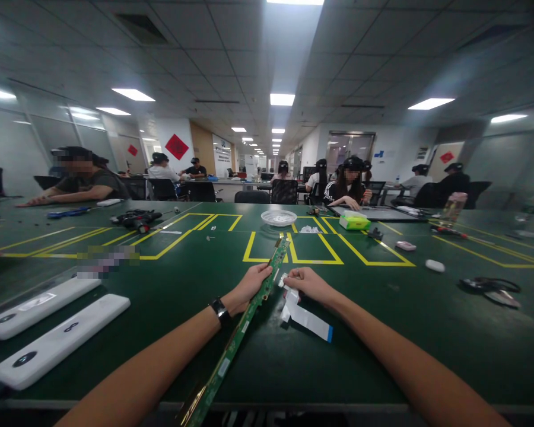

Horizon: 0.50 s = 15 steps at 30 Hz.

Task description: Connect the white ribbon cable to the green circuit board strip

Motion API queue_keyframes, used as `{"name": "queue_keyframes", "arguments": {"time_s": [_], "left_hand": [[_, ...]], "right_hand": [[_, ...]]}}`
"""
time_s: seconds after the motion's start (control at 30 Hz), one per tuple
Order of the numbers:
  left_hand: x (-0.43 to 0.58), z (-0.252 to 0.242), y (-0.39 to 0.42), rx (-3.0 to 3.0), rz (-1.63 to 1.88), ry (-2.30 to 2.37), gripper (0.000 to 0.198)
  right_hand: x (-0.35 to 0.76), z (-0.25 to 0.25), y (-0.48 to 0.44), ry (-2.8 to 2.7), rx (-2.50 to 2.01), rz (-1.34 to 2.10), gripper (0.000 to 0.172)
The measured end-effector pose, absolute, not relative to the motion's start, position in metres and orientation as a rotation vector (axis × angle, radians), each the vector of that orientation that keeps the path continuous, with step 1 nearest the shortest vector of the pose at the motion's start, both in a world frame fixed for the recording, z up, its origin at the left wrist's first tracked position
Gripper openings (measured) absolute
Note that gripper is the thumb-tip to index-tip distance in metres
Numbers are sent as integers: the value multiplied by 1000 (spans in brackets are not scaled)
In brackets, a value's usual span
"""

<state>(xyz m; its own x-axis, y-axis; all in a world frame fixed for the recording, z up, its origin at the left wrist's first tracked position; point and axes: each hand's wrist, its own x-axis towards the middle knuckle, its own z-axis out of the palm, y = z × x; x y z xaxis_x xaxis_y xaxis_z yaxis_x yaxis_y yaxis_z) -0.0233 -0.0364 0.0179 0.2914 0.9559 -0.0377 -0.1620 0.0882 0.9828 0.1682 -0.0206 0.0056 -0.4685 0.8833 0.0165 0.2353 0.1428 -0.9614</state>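
A long, narrow green circuit board [244, 323] slants from the bottom edge up to the middle of the view. My left hand [251, 286], with a dark band at its wrist, is closed round the board near its upper end. To the right of the board, my right hand [309, 283] pinches the upper end of a white flat cable [309, 320]. The cable is folded, and its blue-tipped end points down to the right. Whether the cable's upper end touches the board is too small to tell.
Two long white devices [62, 338] lie at the left. Farther off are a white basket [278, 218], a green tissue pack [355, 220], dark tools [137, 219] and yellow tape outlines. A white case [435, 265] and a coiled cable [489, 287] lie right. People sit beyond.
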Motion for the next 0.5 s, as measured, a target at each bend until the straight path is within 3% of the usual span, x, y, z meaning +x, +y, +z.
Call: {"name": "queue_keyframes", "arguments": {"time_s": [0.5], "left_hand": [[-21,10,-35,1185,1050,868,22]], "right_hand": [[158,9,-30,-1715,-1041,1408,33]]}}
